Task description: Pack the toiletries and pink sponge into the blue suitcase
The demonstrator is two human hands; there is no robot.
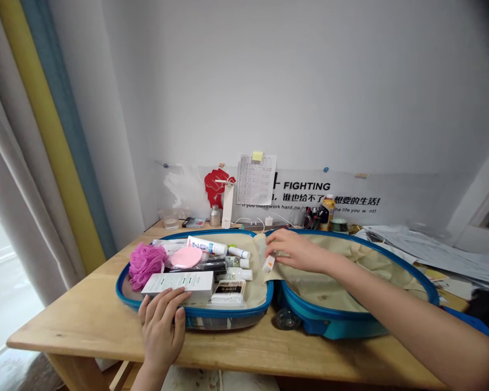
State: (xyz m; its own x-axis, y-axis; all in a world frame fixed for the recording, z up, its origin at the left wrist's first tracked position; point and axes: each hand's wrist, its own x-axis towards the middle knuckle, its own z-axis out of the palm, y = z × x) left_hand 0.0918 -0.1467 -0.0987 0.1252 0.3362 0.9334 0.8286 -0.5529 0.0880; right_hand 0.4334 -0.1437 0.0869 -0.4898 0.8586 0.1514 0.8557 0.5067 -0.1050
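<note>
A blue-rimmed suitcase (244,311) lies spread apart on the table, both halves facing up. My left hand (163,320) rests over the front rim of its left half, fingers stretched out against a white box (179,283). Between the fingertips of my right hand (289,250) is a small white item with an orange mark (269,263), held near the hinge between the halves. Packed in the left half are a pink bath puff (147,265), a pink round pad (186,257), a white tube (207,245), small bottles (238,262) and a pack of cotton swabs (229,292).
The right half shows its beige lining (330,271). Behind the suitcase stand a glass (170,219), a white desk lamp (227,205) and a yellow-orange bottle (327,210). Papers (407,247) lie on the right of the wooden table (85,304). A curtain (36,136) hangs at left.
</note>
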